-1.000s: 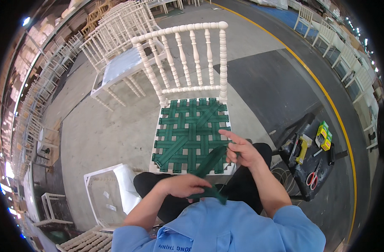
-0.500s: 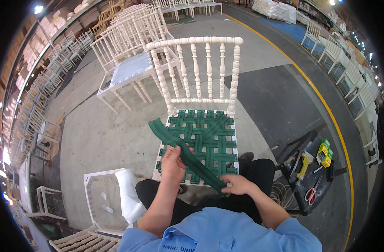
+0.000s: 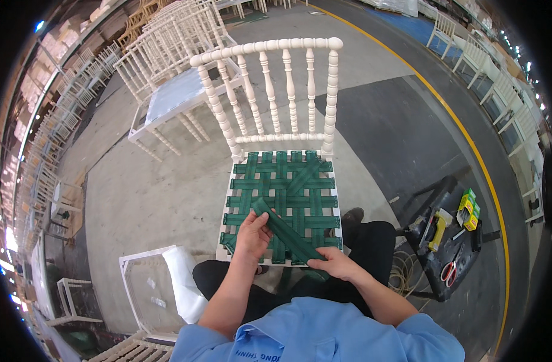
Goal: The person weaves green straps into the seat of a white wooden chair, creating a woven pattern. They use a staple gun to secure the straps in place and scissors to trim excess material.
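Note:
In front of me stands a white chair (image 3: 282, 137) with a turned-spindle back. Its seat is a woven lattice of green webbing straps (image 3: 280, 181), with one strap running diagonally at the far right. Over the near half of the seat I hold a loose green webbing strap (image 3: 293, 237) slantwise. My left hand (image 3: 255, 234) grips its upper end, where the strap folds over at the fingers. The lower part is pinched in my right hand (image 3: 336, 263) near the seat's front right corner.
On my right a dark stand (image 3: 430, 265) carries a yellow-handled tool (image 3: 436, 234), red-handled scissors (image 3: 449, 273) and a green-yellow box (image 3: 468, 209). To the left lies a white frame (image 3: 126, 274) with white sheeting (image 3: 184, 283). White chairs (image 3: 173, 99) are stacked beyond.
The strap's upper end has come down from the far left and now folds at my left hand. My right hand has moved slightly up along the seat's front. The view has shifted a little.

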### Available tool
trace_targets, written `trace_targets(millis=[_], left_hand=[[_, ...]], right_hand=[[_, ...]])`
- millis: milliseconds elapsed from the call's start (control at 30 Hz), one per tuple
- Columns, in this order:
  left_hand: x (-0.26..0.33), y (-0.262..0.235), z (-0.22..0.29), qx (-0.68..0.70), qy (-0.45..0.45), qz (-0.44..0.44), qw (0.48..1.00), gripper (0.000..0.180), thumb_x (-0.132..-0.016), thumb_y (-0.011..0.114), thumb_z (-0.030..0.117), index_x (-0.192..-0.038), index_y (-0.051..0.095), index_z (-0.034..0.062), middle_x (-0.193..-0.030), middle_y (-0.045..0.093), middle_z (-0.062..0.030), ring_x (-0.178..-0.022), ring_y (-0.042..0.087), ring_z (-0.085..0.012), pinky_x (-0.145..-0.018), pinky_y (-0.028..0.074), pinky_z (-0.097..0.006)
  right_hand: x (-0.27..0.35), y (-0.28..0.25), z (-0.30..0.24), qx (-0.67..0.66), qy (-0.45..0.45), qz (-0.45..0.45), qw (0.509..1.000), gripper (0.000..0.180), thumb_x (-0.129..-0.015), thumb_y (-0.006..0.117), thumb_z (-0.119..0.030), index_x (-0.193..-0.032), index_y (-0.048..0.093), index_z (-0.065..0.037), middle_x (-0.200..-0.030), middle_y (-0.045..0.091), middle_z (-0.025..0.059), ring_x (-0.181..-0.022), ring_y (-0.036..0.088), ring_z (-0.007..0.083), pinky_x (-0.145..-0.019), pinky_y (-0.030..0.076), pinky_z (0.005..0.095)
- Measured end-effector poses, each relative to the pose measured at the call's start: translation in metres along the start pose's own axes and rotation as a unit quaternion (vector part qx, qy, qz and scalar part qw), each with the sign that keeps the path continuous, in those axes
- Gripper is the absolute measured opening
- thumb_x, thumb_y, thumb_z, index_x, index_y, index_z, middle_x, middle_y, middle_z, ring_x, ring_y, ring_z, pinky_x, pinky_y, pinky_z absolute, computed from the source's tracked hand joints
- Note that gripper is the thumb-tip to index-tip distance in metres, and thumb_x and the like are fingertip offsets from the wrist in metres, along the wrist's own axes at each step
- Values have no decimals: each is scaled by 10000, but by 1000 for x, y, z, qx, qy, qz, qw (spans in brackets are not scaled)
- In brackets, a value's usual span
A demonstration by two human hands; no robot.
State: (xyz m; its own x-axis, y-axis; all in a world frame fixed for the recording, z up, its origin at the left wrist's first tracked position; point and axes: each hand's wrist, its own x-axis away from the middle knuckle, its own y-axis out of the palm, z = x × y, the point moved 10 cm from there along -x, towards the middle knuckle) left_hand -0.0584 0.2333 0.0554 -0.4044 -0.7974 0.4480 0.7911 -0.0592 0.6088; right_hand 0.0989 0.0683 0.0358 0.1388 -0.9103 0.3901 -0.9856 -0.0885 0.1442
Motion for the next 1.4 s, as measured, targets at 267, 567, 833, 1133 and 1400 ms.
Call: trace_targets(millis=[267,567,833,1133,1400], left_hand=[[-103,-18,-12,-406,-8,28,913,255,-960,765,158,-1166,705,19,-1032,757,-72,-872,737,-201,-749,595,-415],[-137,-16,-19,-707,107,48,697,380,-823,845,278,-1062,778,-10,-960,776,-193,-909,753,-350,-811,586,-446],[-132,-13,-19,-713,127,46,688,369,-841,821,289,-1082,791,11,-958,781,-178,-909,756,-340,-816,595,-445],[-171,-11,11,-797,-10,37,603,251,-921,737,236,-961,802,-2,-739,757,-138,-596,728,-256,-578,599,-393],[-208,-45,-36,-714,-332,-17,616,265,-960,616,128,-787,749,-21,-711,709,-104,-592,673,-224,-573,572,-392]], right_hand=[[4,-83,42,-26,118,105,987,178,-1035,717,-164,-1024,697,12,-816,697,37,-676,629,99,-598,522,294],[-20,-98,-35,457,-151,356,801,321,-961,737,-170,-1224,690,6,-905,697,163,-816,688,347,-756,557,396],[-152,-2,26,-205,158,112,959,351,-1121,533,-407,-1189,652,-84,-831,636,51,-581,579,180,-596,498,386],[-221,30,53,-704,185,124,675,656,-1019,542,-722,-1072,581,-69,-732,533,0,-590,493,138,-552,444,295],[-245,22,52,-749,172,45,638,770,-961,587,-776,-918,558,-8,-741,572,-14,-558,543,98,-509,467,247]])
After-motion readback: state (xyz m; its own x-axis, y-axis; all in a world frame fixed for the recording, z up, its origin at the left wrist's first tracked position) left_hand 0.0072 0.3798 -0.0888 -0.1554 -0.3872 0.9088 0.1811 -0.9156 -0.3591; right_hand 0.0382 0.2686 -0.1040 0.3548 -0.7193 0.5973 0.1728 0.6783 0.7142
